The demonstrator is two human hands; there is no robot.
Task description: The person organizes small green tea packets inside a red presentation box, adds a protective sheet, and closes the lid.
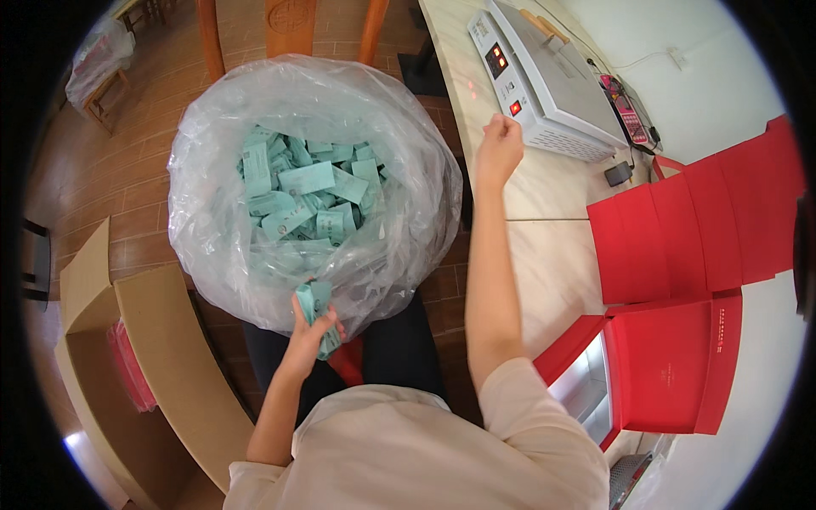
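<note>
Several teal packets are gripped in a bundle by my left hand, at the near rim of a large clear plastic bag. The bag stands open before me, and many loose teal packets with printing lie inside it. To the right, my right hand is raised beside the front corner of a grey tabletop appliance, close to its lit red switch. Its fingers are curled together and no object shows in them. Contact with the appliance cannot be made out.
Red boxes stand in a row on the marble-patterned table. Nearer me is an open red box with a pale lining. An open cardboard box sits at left, with red packs inside. Behind the bag is a wooden chair.
</note>
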